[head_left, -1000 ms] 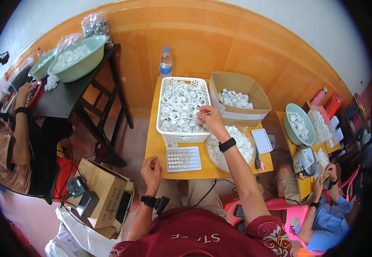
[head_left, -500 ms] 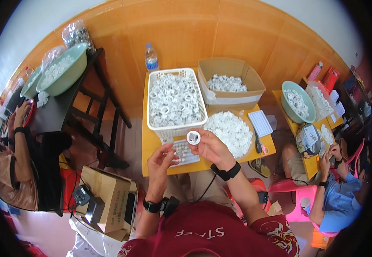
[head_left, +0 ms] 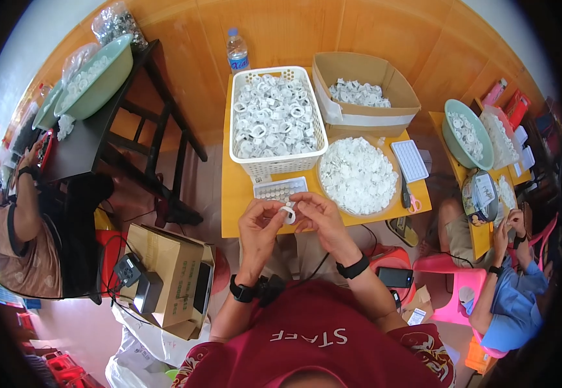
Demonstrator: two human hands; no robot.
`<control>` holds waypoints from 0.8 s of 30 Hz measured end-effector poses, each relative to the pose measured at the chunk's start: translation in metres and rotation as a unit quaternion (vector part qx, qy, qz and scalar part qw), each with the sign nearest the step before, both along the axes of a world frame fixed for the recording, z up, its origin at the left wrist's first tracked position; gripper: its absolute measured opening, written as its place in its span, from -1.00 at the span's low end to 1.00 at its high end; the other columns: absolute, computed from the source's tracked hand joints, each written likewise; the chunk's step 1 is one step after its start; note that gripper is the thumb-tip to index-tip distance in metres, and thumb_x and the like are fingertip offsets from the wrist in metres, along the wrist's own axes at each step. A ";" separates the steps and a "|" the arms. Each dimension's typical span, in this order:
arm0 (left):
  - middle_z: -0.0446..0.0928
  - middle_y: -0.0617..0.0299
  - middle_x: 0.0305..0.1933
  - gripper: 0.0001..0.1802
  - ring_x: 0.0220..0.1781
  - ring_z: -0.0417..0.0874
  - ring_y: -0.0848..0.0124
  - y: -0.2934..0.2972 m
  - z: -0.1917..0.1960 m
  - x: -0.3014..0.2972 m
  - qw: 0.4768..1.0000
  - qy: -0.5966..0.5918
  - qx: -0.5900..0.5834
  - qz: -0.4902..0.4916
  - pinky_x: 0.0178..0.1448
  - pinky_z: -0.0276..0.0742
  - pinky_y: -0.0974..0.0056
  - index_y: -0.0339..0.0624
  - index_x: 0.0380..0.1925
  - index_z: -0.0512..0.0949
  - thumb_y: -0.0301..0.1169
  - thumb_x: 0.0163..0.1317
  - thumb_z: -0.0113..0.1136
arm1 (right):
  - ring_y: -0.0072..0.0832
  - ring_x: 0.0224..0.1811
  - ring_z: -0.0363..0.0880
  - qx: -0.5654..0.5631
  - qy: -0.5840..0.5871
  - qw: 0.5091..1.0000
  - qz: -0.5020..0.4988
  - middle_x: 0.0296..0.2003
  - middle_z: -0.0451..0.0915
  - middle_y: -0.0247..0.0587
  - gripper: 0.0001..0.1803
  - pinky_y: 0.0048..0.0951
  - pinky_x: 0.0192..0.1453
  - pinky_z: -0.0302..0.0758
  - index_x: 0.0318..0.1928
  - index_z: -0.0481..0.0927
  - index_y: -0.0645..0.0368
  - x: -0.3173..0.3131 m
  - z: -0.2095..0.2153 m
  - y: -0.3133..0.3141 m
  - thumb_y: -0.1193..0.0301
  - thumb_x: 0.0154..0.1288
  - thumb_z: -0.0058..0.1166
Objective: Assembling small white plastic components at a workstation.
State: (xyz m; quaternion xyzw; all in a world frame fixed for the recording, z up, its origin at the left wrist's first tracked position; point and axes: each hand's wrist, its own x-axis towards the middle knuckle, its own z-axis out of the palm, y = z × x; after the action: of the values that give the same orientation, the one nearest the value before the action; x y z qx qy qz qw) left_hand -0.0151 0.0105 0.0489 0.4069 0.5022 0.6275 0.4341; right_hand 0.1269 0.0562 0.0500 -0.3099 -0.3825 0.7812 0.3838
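A small white ring-shaped plastic part (head_left: pixel 289 215) is between my two hands, above the front edge of the table. My left hand (head_left: pixel 259 231) pinches its left side. At its upper right, the bent fingers of my right hand (head_left: pixel 323 220) come together; whatever small thing they hold is too small to make out. Just beyond the hands lies a white tray (head_left: pixel 269 192) with rows of small round pieces. Behind it a white plastic basket (head_left: pixel 323 145) is heaped with similar ring parts. A round shallow tray (head_left: pixel 394 194) of small white pieces stands to the right.
A cardboard box (head_left: pixel 371 119) holding white parts stands at the back, with a water bottle (head_left: pixel 237 52) left of it. Scissors (head_left: pixel 414 203) and a white grid tray (head_left: pixel 410 160) lie right. Other people sit at a dark table (head_left: pixel 77 152) and a yellow table (head_left: pixel 481 236).
The ring part has passed from my right hand to my left, and it is now turned more edge-on. My hands have come together. The view has shifted, with the table higher in it.
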 end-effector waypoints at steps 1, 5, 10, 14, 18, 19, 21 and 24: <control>0.47 0.27 -0.39 -0.88 -0.42 0.52 0.54 -0.001 -0.003 -0.001 0.994 0.097 0.042 0.015 -0.33 0.45 0.50 -0.30 -0.39 0.54 -0.63 0.01 0.16 | -0.60 -0.39 0.50 -0.004 -0.001 1.000 -0.002 -0.34 0.53 -0.33 -0.73 -0.61 -0.36 0.44 -0.12 0.48 0.25 0.000 -0.004 -0.003 0.39 0.19 0.04; 0.49 0.29 -0.40 -0.84 -0.37 0.52 0.56 -0.005 -0.001 -0.003 0.975 0.204 0.004 -0.085 -0.28 0.43 0.51 -0.28 -0.35 0.51 -0.64 0.01 0.17 | -0.56 -0.42 0.52 0.276 -0.213 0.936 -0.053 -0.42 0.53 -0.33 -0.80 -0.60 -0.37 0.43 -0.25 0.54 0.24 0.005 -0.007 -0.010 0.49 0.06 0.14; 0.48 0.33 -0.41 -0.79 -0.35 0.51 0.58 -0.013 -0.013 0.004 0.989 0.099 -0.078 -0.080 -0.23 0.43 0.49 -0.29 -0.28 0.47 -0.62 0.02 0.17 | -0.57 -0.43 0.52 0.286 -0.281 0.916 -0.022 -0.46 0.54 -0.32 -0.85 -0.61 -0.36 0.43 -0.33 0.55 0.28 0.013 -0.013 -0.014 0.52 0.04 0.15; 0.46 0.33 -0.42 -0.77 -0.32 0.50 0.57 -0.018 -0.027 0.007 0.990 0.084 -0.075 -0.085 -0.21 0.43 0.50 -0.30 -0.25 0.45 -0.62 0.04 0.16 | -0.58 -0.45 0.53 0.116 -0.179 0.977 -0.012 -0.45 0.55 -0.30 -0.86 -0.62 -0.37 0.44 -0.34 0.52 0.31 0.017 -0.028 -0.022 0.54 0.05 0.14; 0.51 0.21 -0.28 -0.75 -0.26 0.52 0.51 -0.022 -0.025 0.007 0.996 -0.035 -0.035 -0.073 -0.17 0.47 0.46 -0.31 -0.17 0.47 -0.60 0.09 0.11 | -0.61 -0.47 0.54 -0.051 -0.066 0.995 -0.062 -0.46 0.56 -0.30 -0.85 -0.66 -0.45 0.43 -0.33 0.49 0.24 0.015 -0.030 -0.024 0.55 0.05 0.13; 0.51 0.17 -0.18 -0.72 -0.16 0.53 0.48 -0.025 -0.023 0.005 0.988 -0.100 -0.048 -0.110 -0.09 0.48 0.43 -0.32 -0.11 0.46 -0.59 0.12 0.08 | -0.61 -0.47 0.54 -0.053 -0.066 0.994 -0.062 -0.46 0.56 -0.30 -0.85 -0.66 -0.45 0.43 -0.33 0.49 0.24 0.012 -0.031 -0.025 0.55 0.05 0.13; 0.51 0.14 -0.13 -0.71 -0.13 0.53 0.45 -0.028 -0.031 0.000 0.981 -0.137 -0.070 -0.119 -0.06 0.48 0.38 -0.32 -0.09 0.45 -0.58 0.14 0.06 | -0.62 -0.48 0.54 -0.115 0.000 0.991 -0.072 -0.47 0.56 -0.29 -0.85 -0.68 -0.50 0.42 -0.32 0.47 0.23 0.006 -0.032 -0.027 0.55 0.06 0.13; 0.50 0.13 -0.10 -0.71 -0.12 0.54 0.41 -0.028 -0.038 -0.004 0.972 -0.178 -0.091 -0.120 -0.03 0.49 0.32 -0.31 -0.07 0.45 -0.54 0.17 0.04 | -0.61 -0.48 0.55 -0.120 0.014 0.990 -0.075 -0.47 0.56 -0.29 -0.84 -0.70 -0.52 0.43 -0.31 0.47 0.23 -0.004 -0.039 -0.030 0.54 0.06 0.13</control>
State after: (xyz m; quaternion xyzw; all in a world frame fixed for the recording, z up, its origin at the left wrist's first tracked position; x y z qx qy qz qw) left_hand -0.0195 -0.0174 0.0110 0.3043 0.4192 0.5850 0.6241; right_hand 0.1233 0.0258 0.0111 -0.3701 -0.2562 0.7950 0.4065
